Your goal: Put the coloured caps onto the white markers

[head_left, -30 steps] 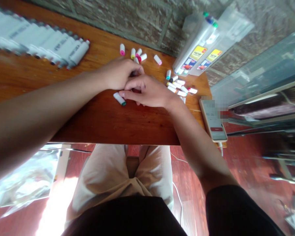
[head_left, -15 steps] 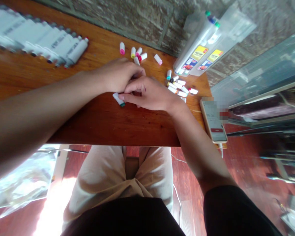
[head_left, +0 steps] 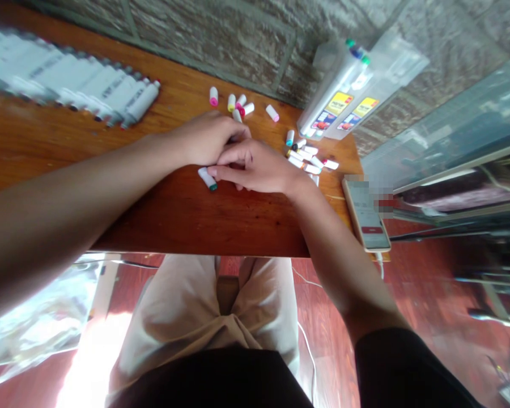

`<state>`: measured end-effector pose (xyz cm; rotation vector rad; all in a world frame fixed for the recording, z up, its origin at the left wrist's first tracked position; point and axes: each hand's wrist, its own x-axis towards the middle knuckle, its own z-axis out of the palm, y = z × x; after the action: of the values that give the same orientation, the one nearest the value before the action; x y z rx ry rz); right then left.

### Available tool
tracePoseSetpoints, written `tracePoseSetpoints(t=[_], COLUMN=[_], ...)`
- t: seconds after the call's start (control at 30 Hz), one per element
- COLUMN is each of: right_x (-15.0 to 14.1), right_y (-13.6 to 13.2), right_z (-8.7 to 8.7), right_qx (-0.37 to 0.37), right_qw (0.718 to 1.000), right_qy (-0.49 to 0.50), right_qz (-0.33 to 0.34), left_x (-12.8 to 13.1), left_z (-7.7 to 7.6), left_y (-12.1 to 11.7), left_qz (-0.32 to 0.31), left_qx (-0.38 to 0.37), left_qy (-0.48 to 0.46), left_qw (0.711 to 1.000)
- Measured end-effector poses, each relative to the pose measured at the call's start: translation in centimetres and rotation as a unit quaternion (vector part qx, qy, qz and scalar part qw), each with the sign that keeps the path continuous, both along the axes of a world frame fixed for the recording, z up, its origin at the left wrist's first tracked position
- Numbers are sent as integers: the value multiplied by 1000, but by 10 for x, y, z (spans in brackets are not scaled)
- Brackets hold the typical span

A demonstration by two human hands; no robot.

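Observation:
My left hand (head_left: 210,136) is curled downward over the wooden table, its fingertips hidden behind my other hand. My right hand (head_left: 261,164) meets it, fingers bent and bunched, so whatever lies between the two hands cannot be made out. At the right thumb's tip is a white marker cap with a dark green end (head_left: 207,179); whether the thumb presses on it or only overlaps it is unclear. Just beyond my hands lie several loose caps, among them a white cap with a pink end (head_left: 272,113) and a yellow-ended one (head_left: 232,102).
White markers (head_left: 89,82) lie in a long row at the left. More caps (head_left: 308,156) cluster right of my hands. A clear plastic case (head_left: 344,96) with a few markers stands by the brick wall (head_left: 255,39). A phone (head_left: 366,212) with a cable rests at the right edge.
The view has tilted slightly, so the far things sit a little lower. My hands hold nearly the same pose against each other, and the caps have not visibly moved on the table.

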<state>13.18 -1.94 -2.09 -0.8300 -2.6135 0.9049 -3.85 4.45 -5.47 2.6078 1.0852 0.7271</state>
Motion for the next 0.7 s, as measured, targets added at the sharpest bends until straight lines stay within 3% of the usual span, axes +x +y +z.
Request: tracePoseSetpoints(t=[0.1, 0.33, 0.57, 0.7], right_x=[0, 1, 4, 3], right_y=[1, 3, 8, 7], right_z=[-1, -4, -5, -4], right_qx=[-12, -60, -118, -169], right_qw=[1000, 997, 990, 979], right_qy=[9, 44, 80, 105], right_qz=[-6, -16, -10, -54], left_x=[2, 1, 1, -2], left_z=[8, 4, 12, 22], left_y=[-4, -3, -10, -16], left_qz=[-19, -38, -54, 30], left_qx=[-41, -79, -104, -2], left_qy=[61, -17, -61, -155], left_qw=[997, 996, 991, 987])
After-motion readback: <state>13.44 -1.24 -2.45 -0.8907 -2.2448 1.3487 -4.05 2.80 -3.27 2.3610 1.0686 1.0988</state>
